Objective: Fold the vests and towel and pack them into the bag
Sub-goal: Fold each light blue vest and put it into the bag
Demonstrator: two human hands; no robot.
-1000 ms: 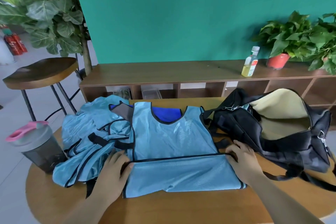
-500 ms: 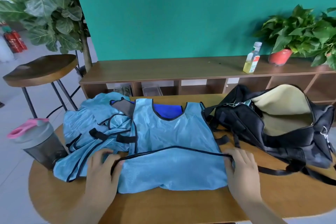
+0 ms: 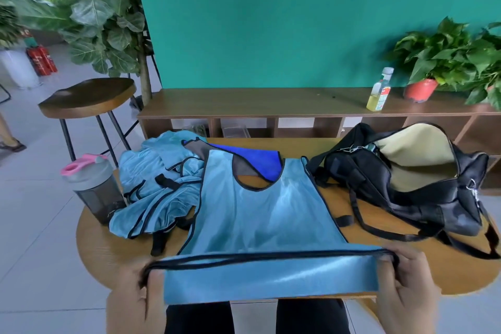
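Light-blue vest (image 3: 260,214) has been dragged toward the near edge of the surface (image 3: 447,276). A second ago its lower part was pressed flat under both palms, with the hem line across the middle. The hem is now lifted off the surface and stretched taut.

Left-hand grip (image 3: 138,295) is clamped on the left hem corner and right-hand grip (image 3: 406,279) on the right hem corner. Black binding is seen looped at each. A strip of fabric hangs below the hem, over the near edge. Neckline and shoulders are left lying flat, mid-surface.

Judged: the first fold on this vest is in hand but not set. The pull-back looks like tensioning to flatten the cloth. The hem is probably to be carried to the far side, onto the shoulders, next.

- Remaining vests (image 3: 160,192) are crumpled in a pile at left, touching the held vest's left edge, none folded.
- Blue towel (image 3: 257,161) is at the far side, partly covered by the neckline, untouched.
- Black duffel bag (image 3: 379,192) is at right with its mouth open; no folded item is seen inside.
- Shaker bottle (image 3: 95,187) is just beside the pile, far left.

Task judged early: nothing packed yet.
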